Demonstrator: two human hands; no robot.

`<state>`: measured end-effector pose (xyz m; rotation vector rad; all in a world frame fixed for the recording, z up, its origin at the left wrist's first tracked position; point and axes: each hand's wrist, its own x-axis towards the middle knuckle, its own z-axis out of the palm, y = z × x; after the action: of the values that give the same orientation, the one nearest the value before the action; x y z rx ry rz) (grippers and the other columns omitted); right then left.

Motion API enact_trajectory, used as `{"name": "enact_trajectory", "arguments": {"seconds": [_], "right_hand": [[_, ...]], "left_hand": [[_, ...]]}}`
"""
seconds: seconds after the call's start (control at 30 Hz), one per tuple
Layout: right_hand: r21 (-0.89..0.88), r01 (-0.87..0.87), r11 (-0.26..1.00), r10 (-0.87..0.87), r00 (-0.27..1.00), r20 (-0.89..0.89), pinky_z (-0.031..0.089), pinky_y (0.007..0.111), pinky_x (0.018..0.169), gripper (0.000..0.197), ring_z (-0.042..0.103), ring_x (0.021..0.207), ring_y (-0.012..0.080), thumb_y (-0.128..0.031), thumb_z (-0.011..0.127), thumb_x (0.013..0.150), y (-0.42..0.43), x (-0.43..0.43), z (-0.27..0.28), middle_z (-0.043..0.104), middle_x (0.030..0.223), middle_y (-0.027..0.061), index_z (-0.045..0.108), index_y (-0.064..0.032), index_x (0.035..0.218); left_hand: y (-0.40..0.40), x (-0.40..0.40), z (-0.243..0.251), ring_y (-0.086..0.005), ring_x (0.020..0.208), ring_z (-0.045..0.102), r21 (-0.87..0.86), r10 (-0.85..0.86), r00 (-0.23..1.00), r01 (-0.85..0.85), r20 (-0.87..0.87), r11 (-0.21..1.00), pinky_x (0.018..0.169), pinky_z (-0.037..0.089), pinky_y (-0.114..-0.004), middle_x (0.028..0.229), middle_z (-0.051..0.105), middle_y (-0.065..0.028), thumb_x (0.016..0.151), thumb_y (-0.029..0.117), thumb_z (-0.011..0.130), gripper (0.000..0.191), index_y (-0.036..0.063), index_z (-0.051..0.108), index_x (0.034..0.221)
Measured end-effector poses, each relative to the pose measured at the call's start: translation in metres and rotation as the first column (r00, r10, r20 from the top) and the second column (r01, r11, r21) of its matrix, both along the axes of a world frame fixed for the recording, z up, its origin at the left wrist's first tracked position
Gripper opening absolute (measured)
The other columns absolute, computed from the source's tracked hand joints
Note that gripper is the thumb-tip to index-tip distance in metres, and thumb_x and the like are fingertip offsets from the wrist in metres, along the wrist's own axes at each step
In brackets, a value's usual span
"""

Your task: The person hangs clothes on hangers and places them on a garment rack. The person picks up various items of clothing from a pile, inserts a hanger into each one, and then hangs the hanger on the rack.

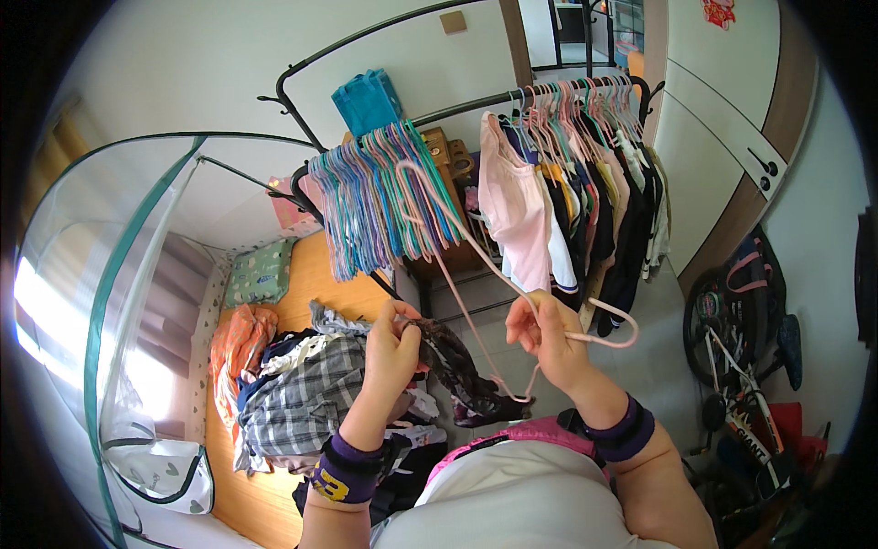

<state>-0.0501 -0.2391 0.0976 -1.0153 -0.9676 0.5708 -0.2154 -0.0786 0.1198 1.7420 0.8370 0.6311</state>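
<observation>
My right hand (549, 336) is closed around a pink clothes hanger (473, 240) near its hook, which points right. The hanger's body reaches up and left, in front of the rack. Between finger and thumb, my left hand (394, 346) pinches a dark patterned garment (456, 370), which hangs down to the right, by the hanger's lower end. Whether garment and hanger touch is unclear. Left of my left hand lies a clothes pile with a grey plaid shirt (305, 398) and an orange patterned cloth (240, 343).
A black clothes rack (480, 104) stands ahead, with many bare hangers (370, 199) at its left and garments on hangers (521, 199) at its right. The pile rests on a wooden bed surface (240, 508) beside a mosquito net (127, 274). A bicycle (748, 405) stands at the right.
</observation>
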Motion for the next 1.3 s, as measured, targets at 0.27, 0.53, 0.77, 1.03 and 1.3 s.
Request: {"name": "enact_trajectory", "arguments": {"seconds": [0.27,0.53,0.77,1.03,1.3], "right_hand": [[0.276,-0.046,0.960,0.083,0.989,-0.123,0.030,0.018,0.049,0.050,0.040,0.054,0.0050,-0.042,0.025,0.106,-0.006,-0.023,-0.004,0.056,0.072,0.0049,0.053,-0.0035,0.089],[0.451,0.008,0.893,0.021,0.998,-0.058,0.029,0.023,0.047,0.048,0.039,0.050,0.0100,-0.040,0.027,0.105,-0.003,-0.035,0.005,0.050,0.062,0.0072,0.046,-0.0057,0.078],[0.472,-0.064,0.880,0.068,0.998,0.010,0.034,0.024,0.052,0.047,0.047,0.055,0.0134,-0.040,0.033,0.105,0.023,-0.029,-0.024,0.046,0.062,0.0045,0.045,-0.0050,0.075],[0.067,-0.250,0.966,0.235,0.955,0.180,0.038,0.026,0.054,0.050,0.048,0.057,0.0114,-0.039,0.037,0.104,0.014,0.012,-0.057,0.051,0.065,0.0036,0.053,-0.0031,0.073],[-0.397,-0.154,0.905,0.304,0.887,0.348,0.038,0.028,0.052,0.045,0.048,0.053,0.0109,-0.039,0.046,0.101,0.008,0.050,-0.009,0.048,0.055,0.0018,0.059,-0.0045,0.076]], "left_hand": [[0.005,0.008,0.010,-0.0066,0.042,0.045,0.029,0.037,0.999,-0.037,0.023,0.999,0.037,0.044,-0.024,0.059,0.046,0.0018,0.086,0.001,0.047,0.013,0.0031,0.050,0.098],[0.010,0.008,0.013,-0.0082,0.039,0.046,0.042,0.058,0.996,-0.061,0.073,0.997,0.033,0.042,-0.024,0.060,0.050,-0.0006,0.087,0.000,0.044,0.014,0.0030,0.049,0.100],[0.011,0.015,0.021,-0.0109,0.037,0.050,-0.047,0.103,0.973,-0.096,0.207,0.994,0.034,0.041,-0.024,0.060,0.054,-0.0039,0.088,-0.001,0.045,0.015,0.0030,0.047,0.102],[0.044,-0.010,0.027,-0.0134,0.041,0.053,0.003,0.167,0.889,-0.186,0.426,0.982,0.034,0.044,-0.024,0.066,0.061,-0.0071,0.090,0.000,0.044,0.016,0.0034,0.046,0.106],[0.068,-0.034,-0.002,-0.0067,0.052,0.047,0.330,0.185,0.969,-0.231,0.164,0.915,0.050,0.036,-0.023,0.065,0.057,-0.0021,0.085,-0.002,0.048,0.019,0.0022,0.061,0.098]]}}
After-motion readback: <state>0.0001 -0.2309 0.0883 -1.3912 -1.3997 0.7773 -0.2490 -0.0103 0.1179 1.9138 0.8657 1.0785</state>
